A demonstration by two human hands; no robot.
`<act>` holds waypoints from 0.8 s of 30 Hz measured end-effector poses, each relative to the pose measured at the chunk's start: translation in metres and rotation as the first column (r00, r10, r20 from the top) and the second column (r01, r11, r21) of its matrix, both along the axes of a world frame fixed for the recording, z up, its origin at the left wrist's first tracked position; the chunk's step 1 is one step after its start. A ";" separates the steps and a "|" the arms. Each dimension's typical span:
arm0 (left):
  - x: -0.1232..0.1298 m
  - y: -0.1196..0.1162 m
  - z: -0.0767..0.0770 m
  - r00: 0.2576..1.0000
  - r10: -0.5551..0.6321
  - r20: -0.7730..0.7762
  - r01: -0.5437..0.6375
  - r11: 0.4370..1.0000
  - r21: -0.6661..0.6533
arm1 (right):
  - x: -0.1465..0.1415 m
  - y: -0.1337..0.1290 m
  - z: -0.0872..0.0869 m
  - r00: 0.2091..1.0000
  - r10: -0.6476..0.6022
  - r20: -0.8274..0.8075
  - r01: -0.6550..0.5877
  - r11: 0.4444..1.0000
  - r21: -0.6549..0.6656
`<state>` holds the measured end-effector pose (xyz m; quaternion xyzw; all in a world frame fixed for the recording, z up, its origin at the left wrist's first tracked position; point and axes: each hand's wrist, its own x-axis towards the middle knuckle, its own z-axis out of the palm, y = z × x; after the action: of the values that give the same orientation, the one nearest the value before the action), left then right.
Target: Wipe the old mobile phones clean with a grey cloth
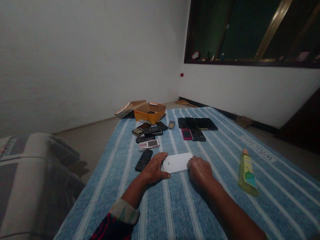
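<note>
A white smartphone [177, 162] lies lengthwise between my hands, its back face up with a small dark logo near the left end. My left hand [155, 167] is closed around that left end, thumb along the near edge and fingers at the far edge. At the right end, my right hand [200, 169] is curled against the phone; its fingertips are partly hidden, and a small dark spot shows beside them. Just left of my left hand lies a black keypad phone [144, 160]. Beyond it is a white-and-pink phone [149, 144].
Several dark phones [150, 130] lie beyond, before an open orange cardboard box [150, 114]. A small silver phone [171, 124], a pink phone [186, 134] and black devices [206, 124] lie farther right. A yellow-green bottle [247, 173] rests on the striped blue cloth [220, 213].
</note>
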<state>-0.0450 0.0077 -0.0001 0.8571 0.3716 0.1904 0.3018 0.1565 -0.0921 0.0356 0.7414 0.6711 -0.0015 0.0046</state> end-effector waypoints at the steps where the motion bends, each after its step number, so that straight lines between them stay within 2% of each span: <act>1: 0.000 0.000 0.000 1.000 0.002 0.004 -0.002 1.000 -0.001 | 0.008 0.001 0.000 0.998 -0.055 0.008 0.055 0.998 -0.013; 3: 0.000 0.000 -0.001 1.000 0.005 0.006 -0.005 1.000 -0.003 | 0.019 0.002 0.000 0.991 -0.135 0.018 0.135 0.990 -0.044; 6: 0.000 0.000 -0.001 1.000 0.009 -0.003 -0.009 1.000 -0.009 | 0.018 0.002 0.001 0.990 -0.143 0.019 0.144 0.988 -0.052; 13: -0.001 0.000 -0.001 1.000 0.021 0.001 -0.021 1.000 -0.003 | -0.035 -0.002 -0.004 0.994 0.107 -0.035 -0.106 0.994 0.015; 16: -0.002 -0.001 -0.001 1.000 0.026 0.001 -0.026 1.000 -0.006 | -0.046 -0.003 -0.006 0.981 0.178 -0.079 -0.176 0.984 0.033; 22: -0.005 -0.008 -0.008 0.998 0.067 -0.018 -0.067 0.998 -0.012 | -0.027 0.000 -0.001 0.997 0.035 -0.071 -0.037 0.999 -0.016; 24: -0.006 -0.009 -0.009 0.997 0.071 -0.018 -0.071 0.997 -0.009 | -0.025 0.001 0.002 0.997 0.024 -0.069 -0.026 0.999 -0.029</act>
<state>-0.0512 -0.0016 -0.0088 0.8436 0.4052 0.1918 0.2957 0.1314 -0.0912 0.0375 0.7324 0.6798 -0.0368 -0.0071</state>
